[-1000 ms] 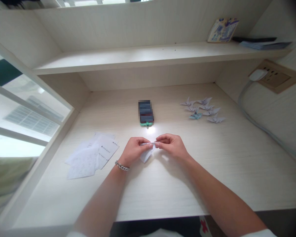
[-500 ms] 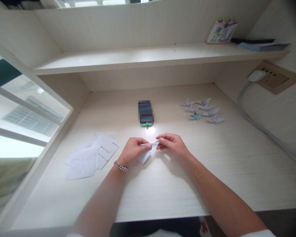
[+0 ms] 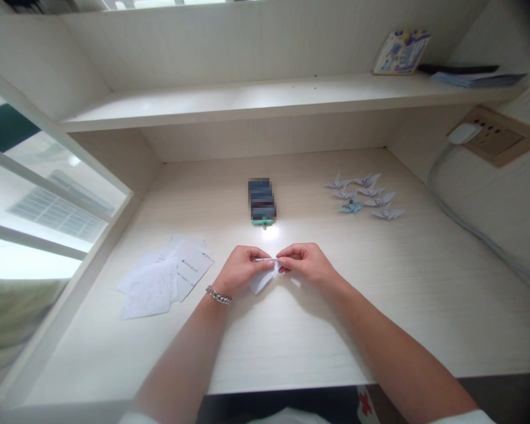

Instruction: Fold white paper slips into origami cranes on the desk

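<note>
Between my hands, just above the desk, is a small folded piece of white paper. My left hand pinches its upper left part between thumb and fingers; a bracelet circles that wrist. My right hand grips the paper's right end with thumb and fingertips, close beside the left thumb. Part of the paper is hidden behind the fingers. Several folded paper cranes stand in a cluster at the back right, among them a blue one. Loose paper sheets, some printed, overlap on the left.
A phone with a blurred screen lies behind my hands, a green piece at its near end. A shelf spans the back, carrying a small colourful packet. On the right wall, a white plug with a grey cable sits in a socket.
My right fingers have closed in on the paper's right end and moved slightly left, nearer my left thumb. The left hand keeps its pinch. The view has shifted slightly.
</note>
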The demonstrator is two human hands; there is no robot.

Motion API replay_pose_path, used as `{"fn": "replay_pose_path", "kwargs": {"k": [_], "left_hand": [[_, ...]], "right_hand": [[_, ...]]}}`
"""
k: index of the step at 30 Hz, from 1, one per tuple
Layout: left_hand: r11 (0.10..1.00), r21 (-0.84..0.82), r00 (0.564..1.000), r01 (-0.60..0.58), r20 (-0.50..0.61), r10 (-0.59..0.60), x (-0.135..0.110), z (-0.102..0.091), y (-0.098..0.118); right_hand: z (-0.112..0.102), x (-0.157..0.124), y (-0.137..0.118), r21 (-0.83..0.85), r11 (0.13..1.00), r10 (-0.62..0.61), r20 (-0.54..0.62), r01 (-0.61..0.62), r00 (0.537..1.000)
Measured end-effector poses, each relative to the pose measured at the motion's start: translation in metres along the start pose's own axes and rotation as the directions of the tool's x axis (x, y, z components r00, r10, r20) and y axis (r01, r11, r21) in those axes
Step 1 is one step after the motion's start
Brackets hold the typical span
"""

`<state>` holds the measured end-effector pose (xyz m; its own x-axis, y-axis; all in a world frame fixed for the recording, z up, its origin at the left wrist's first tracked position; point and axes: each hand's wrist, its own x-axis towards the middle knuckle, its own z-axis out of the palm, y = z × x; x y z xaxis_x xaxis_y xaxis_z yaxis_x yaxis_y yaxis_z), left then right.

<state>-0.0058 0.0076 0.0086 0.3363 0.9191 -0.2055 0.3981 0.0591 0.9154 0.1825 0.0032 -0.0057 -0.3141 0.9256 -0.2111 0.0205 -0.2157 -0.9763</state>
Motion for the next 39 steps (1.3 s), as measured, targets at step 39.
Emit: {"fn": "replay_pose_path", "kwargs": {"k": [39], "left_hand": [[1.0, -0.012, 1.0, 0.01, -0.001, -0.01, 0.001, -0.001, -0.002]], "right_hand": [[-0.003, -0.001, -0.002, -0.224, 0.974, -0.022, 0.001, 0.021, 1.0]]}}
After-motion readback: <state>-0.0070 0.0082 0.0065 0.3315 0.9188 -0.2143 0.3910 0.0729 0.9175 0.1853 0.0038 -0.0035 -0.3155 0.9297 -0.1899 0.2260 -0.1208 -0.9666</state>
